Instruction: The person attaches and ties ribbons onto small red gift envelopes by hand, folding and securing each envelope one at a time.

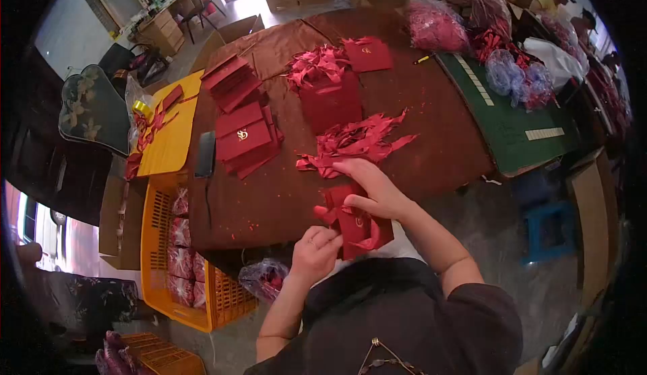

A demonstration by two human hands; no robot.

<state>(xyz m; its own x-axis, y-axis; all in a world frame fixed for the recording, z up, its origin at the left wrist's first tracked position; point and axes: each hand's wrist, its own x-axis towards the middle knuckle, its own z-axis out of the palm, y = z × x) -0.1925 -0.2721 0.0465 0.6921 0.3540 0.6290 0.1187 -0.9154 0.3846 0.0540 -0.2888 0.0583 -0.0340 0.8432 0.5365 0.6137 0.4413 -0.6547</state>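
Observation:
A small red paper gift bag [356,230] with a gold emblem and red ribbon is in front of my body at the table's near edge. Curled at the bag's left edge, my left hand [315,255] is closed on it; its fingertips are partly hidden. My right hand [379,190] reaches over the top of the bag with fingers stretched out. Its fingertips touch the near side of a loose pile of red ribbons [360,139], and the thumb is apart from them, above the bag.
Stacks of red bags [244,136] lie left on the brown-covered table [431,126]. More ribbons [317,65] top a central stack. A green board [499,132] is at right, a yellow board [168,136] at left, above an orange crate [155,267]. Other people sit at far right.

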